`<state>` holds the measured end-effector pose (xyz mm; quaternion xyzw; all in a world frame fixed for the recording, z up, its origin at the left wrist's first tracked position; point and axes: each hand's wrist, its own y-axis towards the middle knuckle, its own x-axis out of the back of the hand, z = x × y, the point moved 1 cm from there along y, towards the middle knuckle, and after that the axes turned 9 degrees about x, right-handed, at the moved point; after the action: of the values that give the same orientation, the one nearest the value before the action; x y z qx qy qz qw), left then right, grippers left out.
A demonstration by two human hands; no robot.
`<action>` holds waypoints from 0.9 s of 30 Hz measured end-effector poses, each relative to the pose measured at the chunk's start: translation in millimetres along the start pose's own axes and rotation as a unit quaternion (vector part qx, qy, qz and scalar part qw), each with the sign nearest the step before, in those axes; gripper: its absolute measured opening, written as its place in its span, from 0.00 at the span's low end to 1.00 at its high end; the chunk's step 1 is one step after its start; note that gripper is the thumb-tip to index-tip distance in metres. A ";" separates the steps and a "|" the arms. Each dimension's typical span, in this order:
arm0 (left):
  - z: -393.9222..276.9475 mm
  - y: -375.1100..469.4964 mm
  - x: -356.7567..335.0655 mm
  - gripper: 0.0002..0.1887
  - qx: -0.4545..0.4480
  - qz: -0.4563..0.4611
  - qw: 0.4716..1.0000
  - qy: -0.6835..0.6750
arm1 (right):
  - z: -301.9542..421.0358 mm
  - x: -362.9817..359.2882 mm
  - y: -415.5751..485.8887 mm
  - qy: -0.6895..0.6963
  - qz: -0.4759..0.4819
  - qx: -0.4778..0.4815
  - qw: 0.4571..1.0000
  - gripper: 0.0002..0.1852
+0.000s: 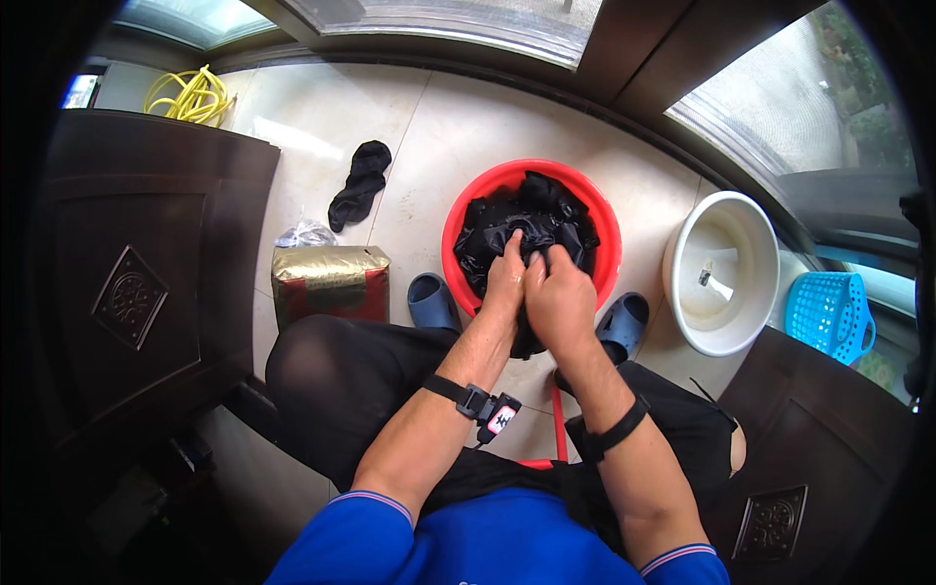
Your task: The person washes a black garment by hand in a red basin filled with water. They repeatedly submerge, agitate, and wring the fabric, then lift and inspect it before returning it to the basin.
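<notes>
A red plastic basin [611, 212] stands on the floor before me, with wet black cloth [545, 196] bunched inside it. Over its near half, my left hand [504, 274] grips part of the black cloth, thumb pointing away from me. Close against it on the right, my right hand [561, 292] is closed on the same cloth. Some of the fabric hangs below my hands, over the near rim. My fingertips are mostly hidden by the backs of the hands and the folds.
A cream basin [720, 322] and a blue perforated basket [823, 314] stand to the right. At left lie a black sock [360, 186], a gold-and-red package [333, 281], a clear plastic bag [307, 234] and a yellow coiled hose [194, 95]. Dark wooden panels [146, 278] flank me.
</notes>
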<state>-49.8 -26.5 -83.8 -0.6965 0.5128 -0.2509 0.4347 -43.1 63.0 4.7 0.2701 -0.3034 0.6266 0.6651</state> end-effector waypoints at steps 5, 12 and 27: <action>1.4 2.0 -6.8 0.36 0.031 0.001 0.999 -0.011 | -19.3 6.4 5.4 -0.026 0.028 0.008 0.999 0.13; 7.2 -0.7 -4.2 0.36 0.108 0.035 0.992 -0.051 | -9.5 14.6 -11.3 0.025 0.080 0.024 0.996 0.12; 3.2 -30.6 -19.9 0.27 0.065 0.083 0.988 -0.114 | -32.3 16.9 -7.5 0.038 0.022 0.014 0.999 0.13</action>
<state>-39.0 -3.9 -57.1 -0.6456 0.4990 -0.1655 0.5540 -32.9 97.7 -4.3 0.2489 -0.2747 0.6549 0.6585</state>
